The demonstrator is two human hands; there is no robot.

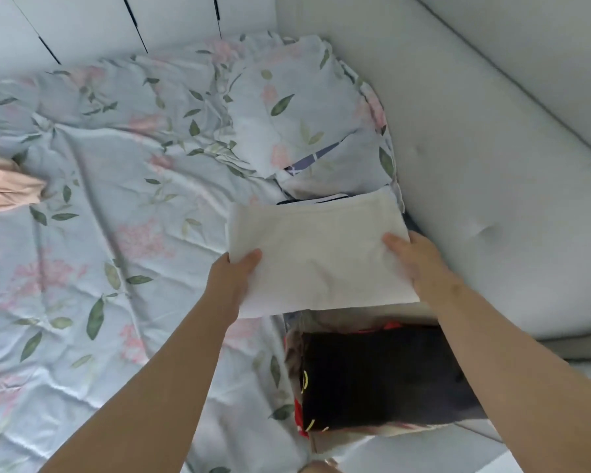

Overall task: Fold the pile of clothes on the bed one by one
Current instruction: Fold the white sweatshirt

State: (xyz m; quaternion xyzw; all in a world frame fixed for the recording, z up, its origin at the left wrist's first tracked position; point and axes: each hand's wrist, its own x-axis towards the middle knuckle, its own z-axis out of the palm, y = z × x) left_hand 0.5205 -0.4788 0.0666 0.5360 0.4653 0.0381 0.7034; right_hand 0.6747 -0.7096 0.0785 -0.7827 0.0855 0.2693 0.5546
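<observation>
Done: dark-topped stack [372,380] folded | Held: folded white garment [314,254], edges clasped by left grip [234,278] and right grip [413,257] | Left: pink garment [7,192], seemingly unfolded, on bed [116,165]

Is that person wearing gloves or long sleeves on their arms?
No gloves and no sleeves show. The left hand and right hand are bare. The left forearm and right forearm are bare all the way to the picture's edge. No watch, bracelet or ring shows, though most of the fingers are hidden.

pink garment [9,192] cut off, left edge
</observation>
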